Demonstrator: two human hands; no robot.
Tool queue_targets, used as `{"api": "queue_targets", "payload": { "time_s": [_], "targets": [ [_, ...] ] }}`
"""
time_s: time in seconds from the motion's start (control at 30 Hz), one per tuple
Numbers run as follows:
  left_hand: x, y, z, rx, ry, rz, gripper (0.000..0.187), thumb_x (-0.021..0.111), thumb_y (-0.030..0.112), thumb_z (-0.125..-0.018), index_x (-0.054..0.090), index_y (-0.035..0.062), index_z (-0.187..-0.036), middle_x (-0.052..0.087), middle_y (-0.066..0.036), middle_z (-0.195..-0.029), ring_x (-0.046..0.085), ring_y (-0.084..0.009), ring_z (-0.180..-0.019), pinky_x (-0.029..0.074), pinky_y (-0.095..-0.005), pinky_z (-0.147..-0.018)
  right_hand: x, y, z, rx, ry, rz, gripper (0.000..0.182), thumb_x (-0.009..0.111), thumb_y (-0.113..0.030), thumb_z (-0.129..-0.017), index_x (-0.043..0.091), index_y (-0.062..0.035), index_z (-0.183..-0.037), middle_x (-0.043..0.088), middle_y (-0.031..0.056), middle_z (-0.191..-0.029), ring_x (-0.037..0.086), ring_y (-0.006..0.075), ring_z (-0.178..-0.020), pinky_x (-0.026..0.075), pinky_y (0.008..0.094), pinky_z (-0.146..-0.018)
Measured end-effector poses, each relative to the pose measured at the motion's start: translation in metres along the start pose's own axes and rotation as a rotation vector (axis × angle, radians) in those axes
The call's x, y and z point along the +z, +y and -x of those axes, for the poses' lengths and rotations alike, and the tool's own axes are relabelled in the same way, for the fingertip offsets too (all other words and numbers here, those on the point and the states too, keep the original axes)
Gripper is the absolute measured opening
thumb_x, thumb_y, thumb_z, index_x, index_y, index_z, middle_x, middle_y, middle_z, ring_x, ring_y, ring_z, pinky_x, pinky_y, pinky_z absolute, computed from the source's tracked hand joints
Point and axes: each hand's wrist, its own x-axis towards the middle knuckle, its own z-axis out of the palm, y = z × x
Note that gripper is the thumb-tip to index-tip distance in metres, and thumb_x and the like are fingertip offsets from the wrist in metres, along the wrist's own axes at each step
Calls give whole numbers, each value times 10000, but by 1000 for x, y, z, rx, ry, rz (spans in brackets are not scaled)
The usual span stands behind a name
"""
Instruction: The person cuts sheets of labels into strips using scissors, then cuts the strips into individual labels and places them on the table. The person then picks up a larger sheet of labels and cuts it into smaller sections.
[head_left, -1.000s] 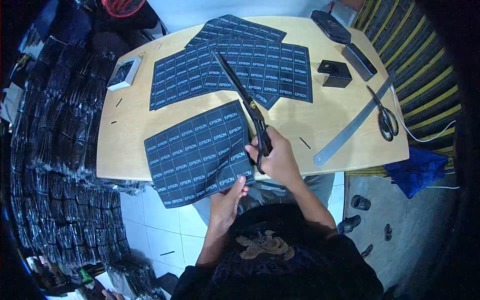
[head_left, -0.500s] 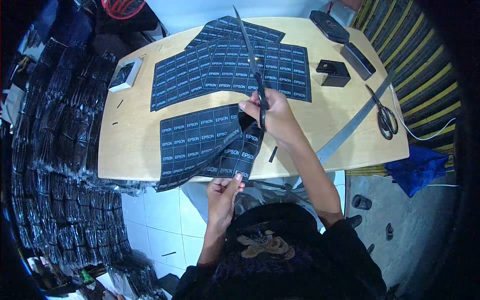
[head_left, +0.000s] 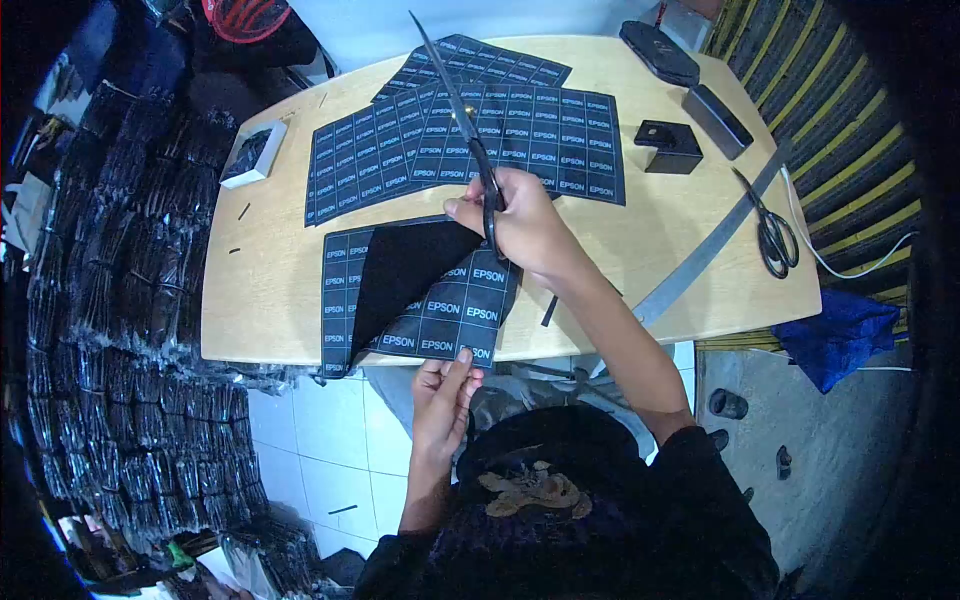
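My left hand (head_left: 445, 400) pinches the near edge of a black sheet (head_left: 445, 325) printed with a white grid of EPSON labels. The sheet lies at the table's front edge; a part of it is folded over, showing a plain black underside (head_left: 405, 265). In my right hand (head_left: 520, 222) is a pair of large black-handled scissors (head_left: 470, 132), its blades pointing away and up to the left, close together. The fingertips of that hand are right at the sheet's far edge.
More EPSON sheets (head_left: 520, 140) overlap at the back of the wooden table (head_left: 265, 300). To the right lie a second pair of scissors (head_left: 773, 240), a long metal ruler (head_left: 700, 255) and black cases (head_left: 670, 147). A white box (head_left: 253, 155) sits left. Bundled black stacks (head_left: 150, 400) line the left side.
My right hand has moved left with the scissors, whose blades have swung left. The sheet's far part has flopped over to the left, exposing its plain underside. My left hand keeps its pinch.
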Motion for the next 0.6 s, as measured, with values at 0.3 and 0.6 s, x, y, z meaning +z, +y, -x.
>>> {"api": "queue_targets", "payload": {
  "time_s": [0.3, 0.6],
  "targets": [
    [7, 3, 2, 9, 3, 82, 34, 576, 79, -863, 574, 45, -864, 602, -14, -749, 599, -84, -664, 510, -179, -621, -4, -9, 17, 36, -43, 116, 232, 693, -206, -740, 564, -15, -774, 528, 16, -607, 497, 101, -531, 392, 251, -498],
    [6, -9, -5, 13, -132, 119, 124, 534, 17, -865, 557, -29, -978, 617, -102, -907, 617, -181, -864, 521, -253, -778, -19, 14, 58, 187, -26, 140, 237, 707, -198, -754, 528, -49, -797, 450, -42, -644, 412, 40, -550, 321, 202, -479]
  ]
}}
